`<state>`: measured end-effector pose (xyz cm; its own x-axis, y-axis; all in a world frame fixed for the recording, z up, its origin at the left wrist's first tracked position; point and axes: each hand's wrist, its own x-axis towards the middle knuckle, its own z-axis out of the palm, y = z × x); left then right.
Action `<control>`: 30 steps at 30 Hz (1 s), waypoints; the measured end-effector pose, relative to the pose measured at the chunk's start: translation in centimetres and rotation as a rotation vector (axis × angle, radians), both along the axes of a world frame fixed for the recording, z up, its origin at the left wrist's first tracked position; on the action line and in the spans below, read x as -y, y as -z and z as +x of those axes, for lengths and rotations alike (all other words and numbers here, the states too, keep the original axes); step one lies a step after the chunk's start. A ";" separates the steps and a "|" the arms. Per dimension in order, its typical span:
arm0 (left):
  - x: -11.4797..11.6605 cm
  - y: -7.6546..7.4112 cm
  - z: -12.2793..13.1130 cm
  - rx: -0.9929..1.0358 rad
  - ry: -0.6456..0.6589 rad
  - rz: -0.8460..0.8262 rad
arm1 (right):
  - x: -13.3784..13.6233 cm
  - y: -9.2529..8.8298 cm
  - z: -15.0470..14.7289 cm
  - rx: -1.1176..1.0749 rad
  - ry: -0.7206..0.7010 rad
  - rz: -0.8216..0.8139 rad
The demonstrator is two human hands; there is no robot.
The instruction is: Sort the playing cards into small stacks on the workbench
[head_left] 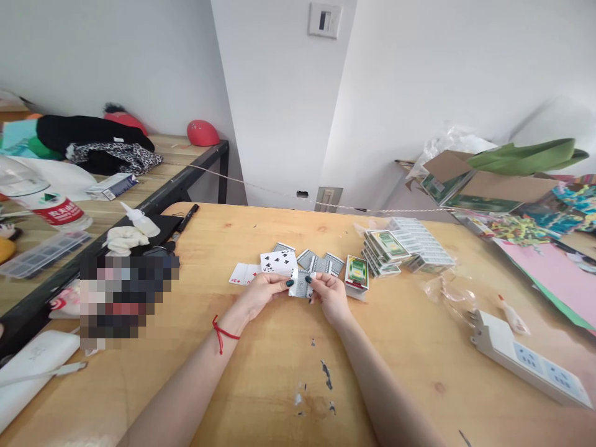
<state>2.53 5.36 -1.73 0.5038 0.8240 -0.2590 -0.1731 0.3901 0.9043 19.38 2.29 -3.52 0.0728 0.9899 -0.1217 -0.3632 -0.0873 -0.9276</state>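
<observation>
Between my two hands is a playing card (302, 287) with a grey patterned back, held just above the table; whether it is one card or several I cannot tell. My left hand (264, 293) pinches its left side between thumb and fingers. Its right side is in the pinch of my right hand (331, 297). Just beyond lie a face-up five of spades (278, 260), a red ace (238, 274) partly covered by other cards, and several face-down cards (331, 263). A green and white card box (357, 273) stands right of them, near my right hand.
Stacked card boxes (390, 245) and wrapped packs (423, 245) sit at the back right. A power strip (526, 357) and a glue bottle (514, 315) lie on the right. A white power bank (40, 366), a squeeze bottle (142, 220) and a black marker (189, 217) are on the left.
</observation>
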 end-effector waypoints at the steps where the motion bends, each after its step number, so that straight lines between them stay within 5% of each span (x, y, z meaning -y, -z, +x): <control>1: 0.0 0.0 0.0 -0.008 -0.007 0.000 | 0.0 0.0 0.0 0.011 0.011 0.001; 12: 0.6 0.5 1.6 -0.206 -0.235 0.107 | 0.1 -0.1 -0.5 0.069 0.086 -0.008; 20: 0.3 -0.5 -0.6 0.032 0.062 -0.089 | -0.2 -0.3 0.0 -0.057 0.047 -0.017; 30: 0.3 0.6 0.2 -0.048 -0.051 -0.009 | -0.1 -0.1 -0.1 0.003 0.107 -0.029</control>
<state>2.76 5.09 -2.28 0.4481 0.8457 -0.2898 -0.1491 0.3903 0.9085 19.28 2.37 -3.38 0.1778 0.9726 -0.1499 -0.3691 -0.0753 -0.9263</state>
